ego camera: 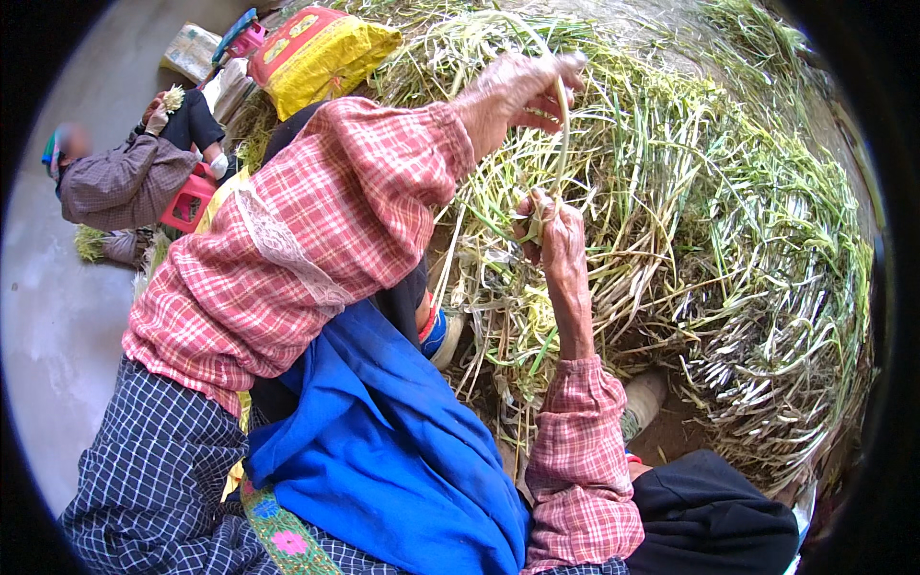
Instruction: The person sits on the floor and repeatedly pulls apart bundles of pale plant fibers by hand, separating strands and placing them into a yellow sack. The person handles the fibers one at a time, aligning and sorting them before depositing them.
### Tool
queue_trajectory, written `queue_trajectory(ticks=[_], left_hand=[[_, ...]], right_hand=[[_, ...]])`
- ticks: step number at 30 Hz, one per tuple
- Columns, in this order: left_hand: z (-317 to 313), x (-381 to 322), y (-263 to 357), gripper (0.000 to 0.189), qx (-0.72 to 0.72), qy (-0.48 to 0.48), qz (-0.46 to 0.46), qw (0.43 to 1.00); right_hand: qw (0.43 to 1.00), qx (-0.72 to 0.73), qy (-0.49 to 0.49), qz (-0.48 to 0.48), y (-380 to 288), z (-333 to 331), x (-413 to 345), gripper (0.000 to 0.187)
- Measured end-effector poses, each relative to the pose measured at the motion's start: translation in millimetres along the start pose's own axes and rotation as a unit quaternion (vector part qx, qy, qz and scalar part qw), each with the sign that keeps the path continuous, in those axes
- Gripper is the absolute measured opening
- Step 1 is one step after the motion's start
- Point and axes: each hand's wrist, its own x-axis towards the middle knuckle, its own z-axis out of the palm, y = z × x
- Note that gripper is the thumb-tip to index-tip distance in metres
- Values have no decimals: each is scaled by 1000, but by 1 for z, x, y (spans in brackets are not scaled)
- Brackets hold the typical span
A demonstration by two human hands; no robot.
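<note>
My right hand is closed around the lower end of a long, pale green plant stalk. From this fist the stalk rises and bends over to the upper left. My left hand is above it, slightly blurred, with fingers stretched out and apart. The stalk crosses those fingers, and whether they pinch it cannot be made out. Under and beyond both hands spreads a thick heap of long green and whitish stalks. At its right side, many pale stem ends show close together.
Blue cloth covers my lap. A shoe stands at the heap's near edge. To the upper left lies a yellow and red sack. Another person sits on a red plastic stool, holding a small bunch of stalks.
</note>
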Motion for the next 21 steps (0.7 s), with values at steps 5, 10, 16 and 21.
queue_trajectory(ticks=[5, 10, 16, 21], left_hand=[[11, 3, -17, 30, -28, -54, -5, 998], [11, -1, -23, 31, -51, -35, -49, 997], [7, -4, -16, 32, 5, 24, -18, 1000], [-12, 16, -5, 30, -13, 46, 154, 987]], right_hand=[[966, -200, 6, -165, 52, -13, 13, 42], [979, -132, -3, -152, 74, -12, 12, 37], [962, -203, 17, -184, 65, -2, 3, 28], [885, -406, 77, -213, 134, -28, -11, 23]])
